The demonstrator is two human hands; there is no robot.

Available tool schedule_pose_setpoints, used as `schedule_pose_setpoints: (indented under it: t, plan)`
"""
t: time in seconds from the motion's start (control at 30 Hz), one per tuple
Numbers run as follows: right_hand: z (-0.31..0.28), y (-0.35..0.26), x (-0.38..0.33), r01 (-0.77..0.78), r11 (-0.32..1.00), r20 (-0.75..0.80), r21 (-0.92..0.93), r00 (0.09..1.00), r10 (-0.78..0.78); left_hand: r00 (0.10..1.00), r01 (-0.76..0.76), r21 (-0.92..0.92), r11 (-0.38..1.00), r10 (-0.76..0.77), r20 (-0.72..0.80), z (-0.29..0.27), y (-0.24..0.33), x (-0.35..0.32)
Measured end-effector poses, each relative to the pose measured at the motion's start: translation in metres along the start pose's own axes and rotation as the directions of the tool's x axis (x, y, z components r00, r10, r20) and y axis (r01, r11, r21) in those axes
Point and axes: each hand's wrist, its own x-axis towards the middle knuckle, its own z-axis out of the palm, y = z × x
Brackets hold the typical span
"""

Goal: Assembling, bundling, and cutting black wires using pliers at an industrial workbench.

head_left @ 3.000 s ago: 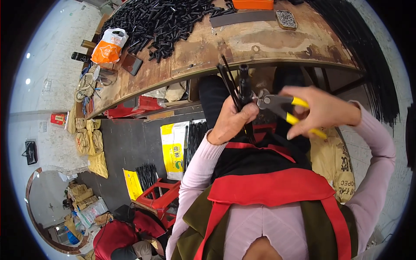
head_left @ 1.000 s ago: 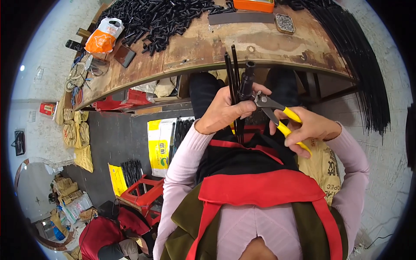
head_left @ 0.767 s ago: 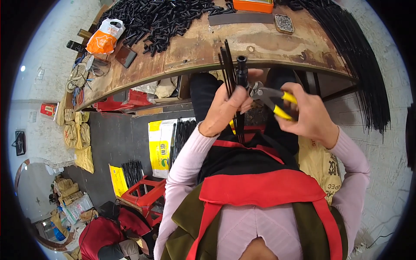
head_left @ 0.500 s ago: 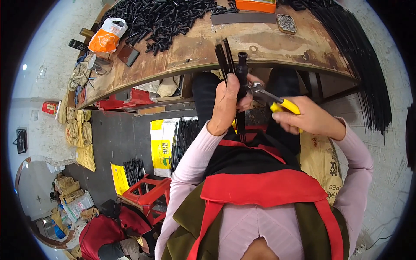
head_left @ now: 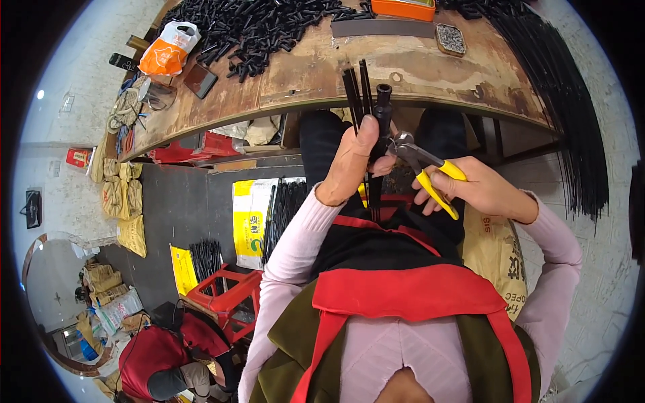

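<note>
Above my lap, my left hand (head_left: 349, 164) is closed around several thin black rods (head_left: 354, 97) and a black tubular fitting (head_left: 383, 107) with a flared end. The rods and fitting stand roughly upright, and their tops reach in front of the table edge. My right hand (head_left: 480, 188) grips a pair of yellow-handled pincers (head_left: 452, 170), whose handles are spread apart. The metal head of the pincers is beside the fitting, close to my left fingertips. Whether the jaws bite on anything is too small to tell.
A wooden table (head_left: 416, 67) curves ahead, bearing a heap of black fittings (head_left: 255, 30), a small tin of tiny metal pieces (head_left: 451, 39), a phone (head_left: 201, 82) and long black rods (head_left: 564, 94). Lower left, another person (head_left: 158, 363) sits near a red plastic stool (head_left: 232, 295).
The pincers' handles have spread wider, with the lower one swinging down. My right fingers have loosened around them. The left hand and its bundle have shifted slightly right.
</note>
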Motion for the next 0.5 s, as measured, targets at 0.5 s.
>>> schedule_pose_setpoints:
  t: [0.5]
  plan:
    - [0.001, -0.017, -0.005, -0.227, 0.97, -0.077, 0.088, 0.969, 0.234, 0.996, -0.044, 0.042, 0.998, 0.041, 0.08, 0.003, 0.004, 0.01]
